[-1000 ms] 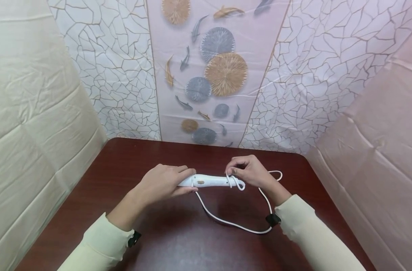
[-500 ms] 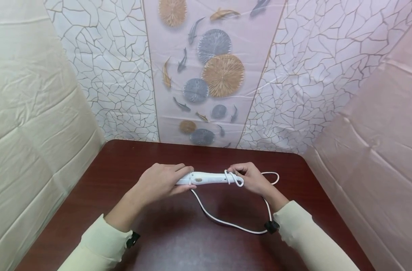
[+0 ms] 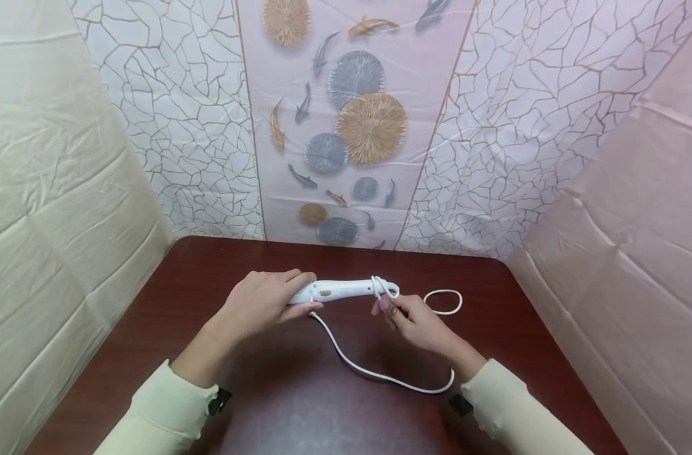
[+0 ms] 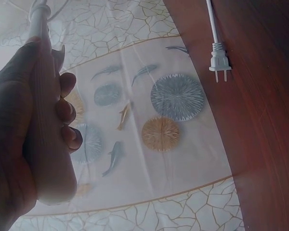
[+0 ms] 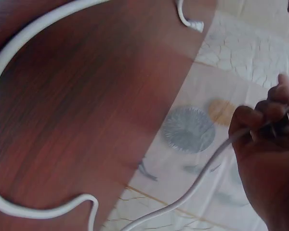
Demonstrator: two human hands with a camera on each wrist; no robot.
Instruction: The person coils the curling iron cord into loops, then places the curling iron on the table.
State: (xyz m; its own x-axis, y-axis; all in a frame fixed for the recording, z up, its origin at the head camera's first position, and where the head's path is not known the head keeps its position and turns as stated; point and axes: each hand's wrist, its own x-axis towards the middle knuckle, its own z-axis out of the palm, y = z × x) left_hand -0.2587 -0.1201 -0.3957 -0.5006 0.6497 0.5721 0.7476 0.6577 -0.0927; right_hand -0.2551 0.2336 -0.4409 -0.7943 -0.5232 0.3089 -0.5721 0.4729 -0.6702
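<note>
A white hair straightener [image 3: 342, 289] with a small gold switch is held above the table, its cord end tilted slightly up to the right. My left hand [image 3: 257, 303] grips its wide end, thumb on one side and fingers round the other, as the left wrist view shows. White cord [image 3: 357, 366] is looped round the narrow end. Just below those loops, my right hand [image 3: 422, 322] pinches the cord between thumb and fingers. In the left wrist view the two-prong plug [image 4: 220, 61] lies on the table.
The dark red-brown table [image 3: 323, 417] has a patterned cloth [image 3: 374, 126] hanging behind it. Pale cloth walls stand at left and right. Slack cord curves across the table, with a loop [image 3: 443, 302] lying beyond my right wrist.
My right hand has passed from above the narrow end, round behind it, to below it, carrying the cord. The straightener has shifted slightly left and farther up in view.
</note>
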